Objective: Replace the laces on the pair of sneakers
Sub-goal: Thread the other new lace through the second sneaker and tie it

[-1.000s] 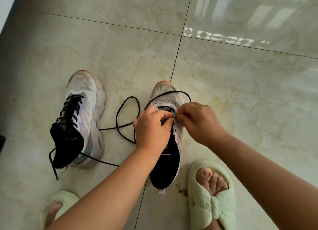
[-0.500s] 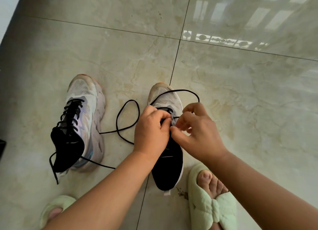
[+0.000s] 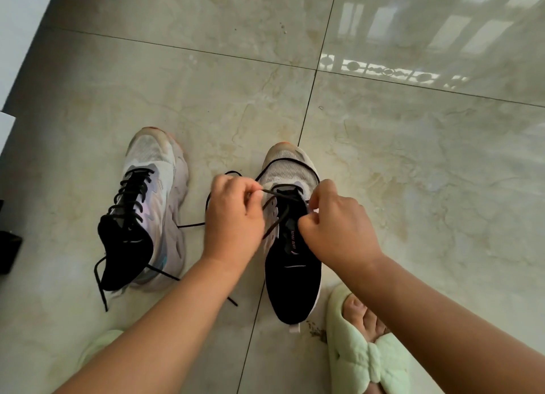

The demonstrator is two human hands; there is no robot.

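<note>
Laced sneaker [image 3: 147, 208] on the floor [image 3: 413, 187], left of both hands, its lace ends loose. Left hand [image 3: 233, 216], fingers curled, pinches the black lace [image 3: 274, 216] beside the second sneaker [image 3: 290, 240], which stands between the hands; its forearm hides part of the lace on the floor. Right hand [image 3: 339, 228], fingers curled, pinches at the sneaker's right eyelets; what it holds is hidden.
</note>
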